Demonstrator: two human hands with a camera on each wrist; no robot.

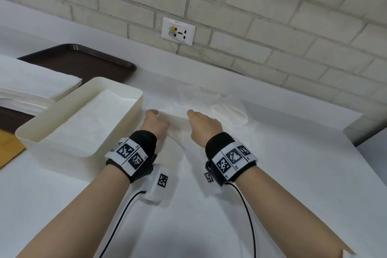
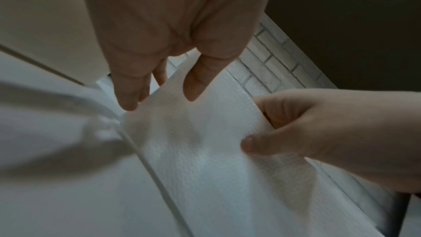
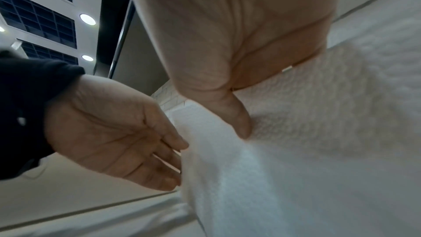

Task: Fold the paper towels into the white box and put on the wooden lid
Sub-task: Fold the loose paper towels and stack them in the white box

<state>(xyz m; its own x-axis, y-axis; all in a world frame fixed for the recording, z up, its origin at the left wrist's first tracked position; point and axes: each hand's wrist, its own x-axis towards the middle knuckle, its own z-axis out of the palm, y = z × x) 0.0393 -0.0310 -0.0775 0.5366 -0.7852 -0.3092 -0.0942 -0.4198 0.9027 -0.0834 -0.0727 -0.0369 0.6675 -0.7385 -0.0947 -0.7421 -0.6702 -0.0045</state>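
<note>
Both hands hold one paper towel (image 1: pixel 177 114) just beside the white box (image 1: pixel 134 109), lifted off the table (image 1: pixel 272 174). From the left wrist view the right hand (image 2: pixel 318 132) pinches the towel's edge between thumb and curled fingers, and the sheet stretches from that pinch across to the left hand (image 2: pixel 164 33). That hand's thumb lies on the near face of the sheet while its fingers reach behind it; from the right wrist view those fingers (image 3: pixel 159 165) look nearly straight, and the blur leaves it unclear whether they actually clamp the paper or only support it. The towel spans the gap between the two hands, its lower part hanging toward the table. Folded towels (image 1: pixel 88 119) already lie inside the white box. More loose towels (image 1: pixel 226 109) lie crumpled on the far side of the held sheet from the box. Behind the box sits a stack of flat towels (image 1: pixel 31 88) on a dark tray (image 1: pixel 83 60), and the wooden lid (image 1: pixel 9 148) lies at the box's near left corner.
</note>
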